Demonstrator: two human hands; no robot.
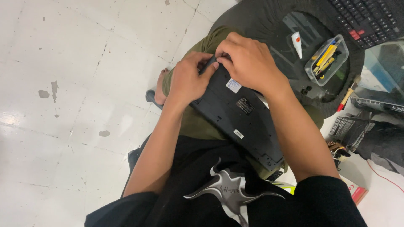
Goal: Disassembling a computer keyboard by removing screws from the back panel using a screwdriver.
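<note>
A dark grey keyboard (238,112) lies upside down across my lap, its underside with small stickers facing up. My left hand (189,80) grips its far end from the left side, fingers curled on the edge. My right hand (248,61) presses on the same far end from the right, its fingertips meeting those of the left hand at the edge. What the fingertips pinch there is hidden.
A round glass table with a dark rim (269,25) stands ahead on the right. On it are a clear plastic box of yellow tools (327,59), a small white glue tube (297,43) and a black keyboard (370,19). A brush (348,94) and a wire basket (349,128) are at right.
</note>
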